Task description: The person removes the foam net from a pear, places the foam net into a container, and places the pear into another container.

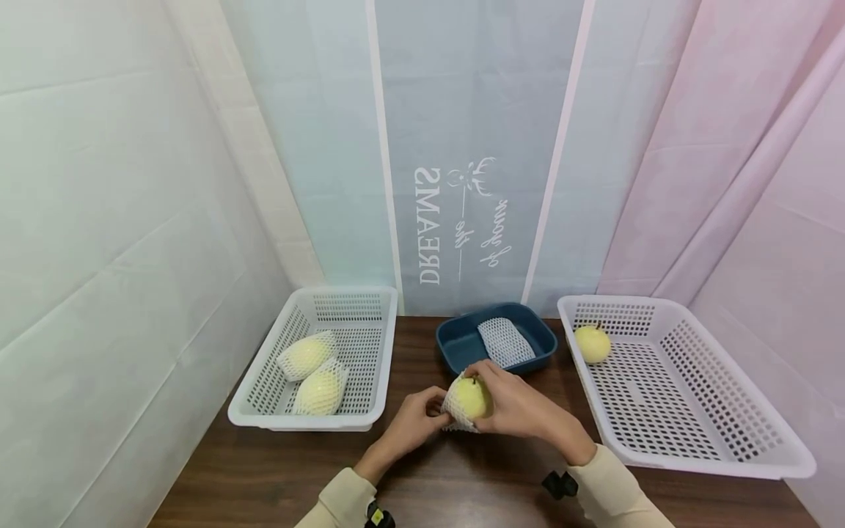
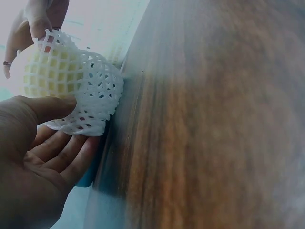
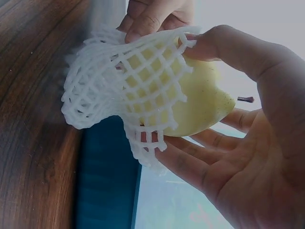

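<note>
Above the front of the dark wooden table, a yellow pear (image 1: 472, 397) sits partly inside a white foam net sleeve (image 3: 90, 90). My right hand (image 1: 518, 403) grips the pear, with thumb and fingers on opposite sides near the sleeve's rim. The stem end is bare and points toward the right palm in the right wrist view. My left hand (image 1: 412, 422) pinches the sleeve between thumb and fingers from the left. Beyond the pear, part of the net bunches up loosely in the left wrist view.
At left, a white basket (image 1: 379, 367) holds two net-covered pears (image 1: 321, 389). A blue tray (image 1: 455, 341) behind the hands contains a flat foam net (image 1: 505, 342). The right white basket (image 1: 719, 469) holds one bare pear (image 1: 593, 344). A curtain (image 1: 330, 147) hangs behind the table.
</note>
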Available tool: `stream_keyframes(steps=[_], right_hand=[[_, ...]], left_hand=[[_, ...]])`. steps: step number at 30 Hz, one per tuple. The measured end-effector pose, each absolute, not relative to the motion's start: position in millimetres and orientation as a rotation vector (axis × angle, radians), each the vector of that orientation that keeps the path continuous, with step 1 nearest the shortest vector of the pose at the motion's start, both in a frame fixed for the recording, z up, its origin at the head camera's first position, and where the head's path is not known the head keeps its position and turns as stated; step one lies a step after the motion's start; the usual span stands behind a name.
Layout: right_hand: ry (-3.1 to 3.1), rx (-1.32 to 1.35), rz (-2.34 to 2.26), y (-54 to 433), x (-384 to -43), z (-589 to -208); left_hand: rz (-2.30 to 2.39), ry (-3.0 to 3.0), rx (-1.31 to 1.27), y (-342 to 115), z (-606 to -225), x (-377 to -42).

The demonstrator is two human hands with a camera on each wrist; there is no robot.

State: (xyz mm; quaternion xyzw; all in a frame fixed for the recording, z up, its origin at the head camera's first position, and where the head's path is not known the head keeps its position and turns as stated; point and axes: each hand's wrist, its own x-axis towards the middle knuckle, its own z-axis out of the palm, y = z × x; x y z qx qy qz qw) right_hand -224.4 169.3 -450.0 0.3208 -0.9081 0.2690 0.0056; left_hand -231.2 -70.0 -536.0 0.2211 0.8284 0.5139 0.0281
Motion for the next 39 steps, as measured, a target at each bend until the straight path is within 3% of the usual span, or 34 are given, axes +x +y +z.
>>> stream_keyframes(steps=[39], right_hand=[[-2.731,1.054,0.828,175,-234,-430]], left_hand=[[1.612,2.592,0.636,-71,-535,-232]])
